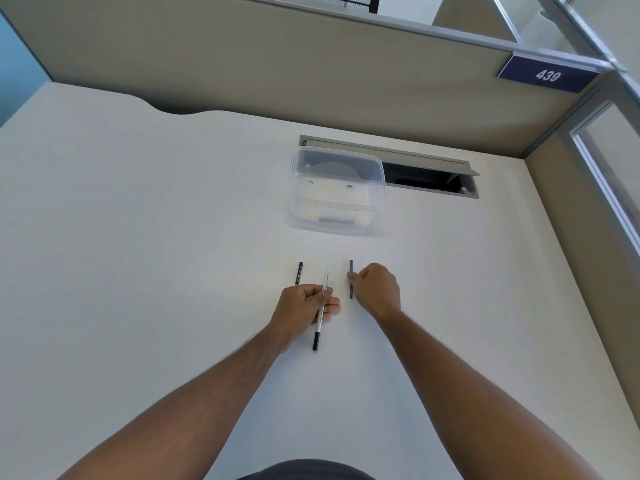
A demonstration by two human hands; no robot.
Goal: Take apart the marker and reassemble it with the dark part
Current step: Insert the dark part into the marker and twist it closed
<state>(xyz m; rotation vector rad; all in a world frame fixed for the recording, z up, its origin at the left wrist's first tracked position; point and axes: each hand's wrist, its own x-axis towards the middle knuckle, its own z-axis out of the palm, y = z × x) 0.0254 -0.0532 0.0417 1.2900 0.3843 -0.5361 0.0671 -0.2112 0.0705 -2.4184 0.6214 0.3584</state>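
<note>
My left hand (304,304) is closed around a slim white marker body (321,315) with a dark lower end, holding it just above the white desk (138,237). To its right, my right hand (375,289) pinches a thin dark rod-like part (351,270) that lies lengthwise on the desk, fingertips on its middle. A short black cap with a clip (300,273) lies on the desk to the left of the marker, apart from both hands.
A clear plastic box (337,190) stands behind the parts. Behind it is an open cable slot (433,181) in the desk. Beige partition walls enclose the back and right side, with a blue sign reading 439 (547,75).
</note>
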